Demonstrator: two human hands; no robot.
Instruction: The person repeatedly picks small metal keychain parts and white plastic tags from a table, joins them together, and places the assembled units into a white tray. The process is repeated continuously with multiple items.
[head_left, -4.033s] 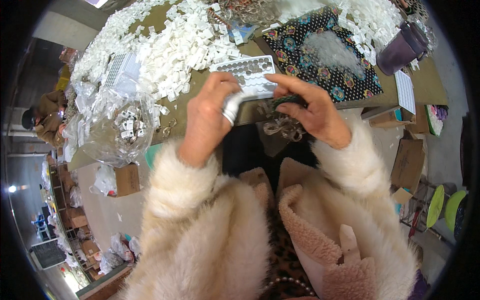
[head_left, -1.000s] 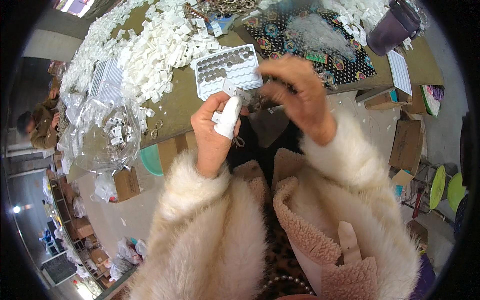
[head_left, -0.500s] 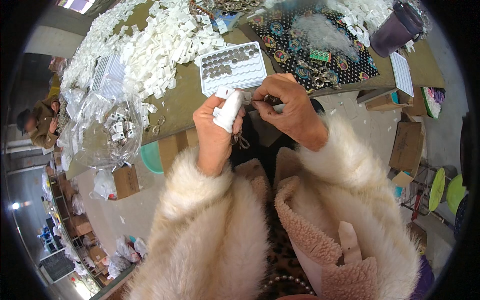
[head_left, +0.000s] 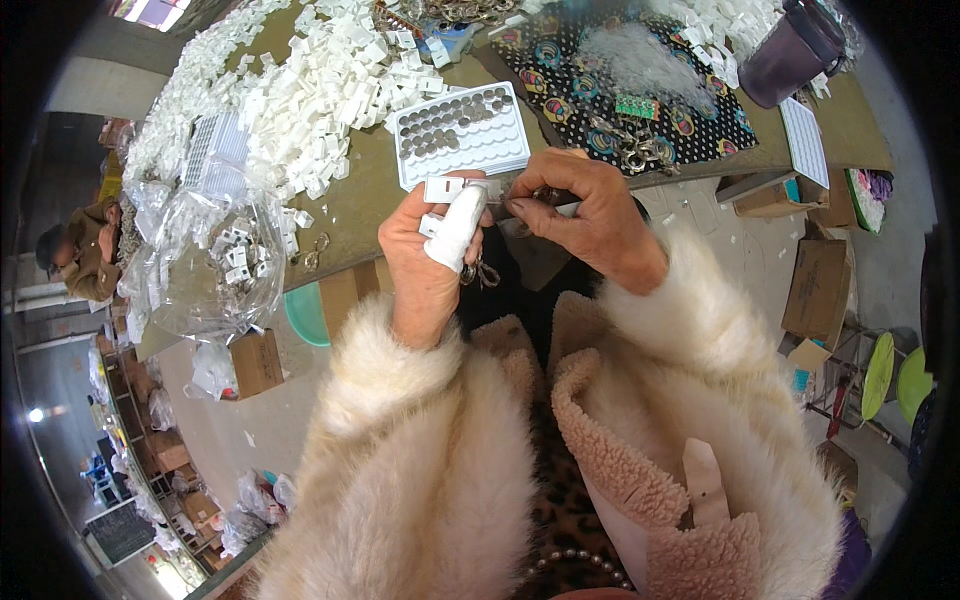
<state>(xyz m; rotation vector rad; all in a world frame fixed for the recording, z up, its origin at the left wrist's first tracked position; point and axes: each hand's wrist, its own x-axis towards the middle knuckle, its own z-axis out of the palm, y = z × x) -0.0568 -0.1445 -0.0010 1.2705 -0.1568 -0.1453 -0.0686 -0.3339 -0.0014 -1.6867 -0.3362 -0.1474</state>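
Note:
My left hand is closed on a small white plastic case, held flat between thumb and fingers. A white wrapping covers the thumb. Metal clasps dangle below that hand's fingers. Close by on the right, my right hand is pinched at the end of the case, with a bit of metal showing between its fingers; what exactly it holds is too small to make out. Just beyond the hands lies a white tray with rows of round coin cells.
A large heap of white plastic cases covers the table's left. Clear plastic bags hang at its edge. A dotted cloth bears metal clasps and small green boards. A purple tumbler stands far right. Another person sits at left.
My left hand has shifted slightly left, and the white case has turned to lie more level. My right hand has moved slightly right, its fingers still pinched beside the case.

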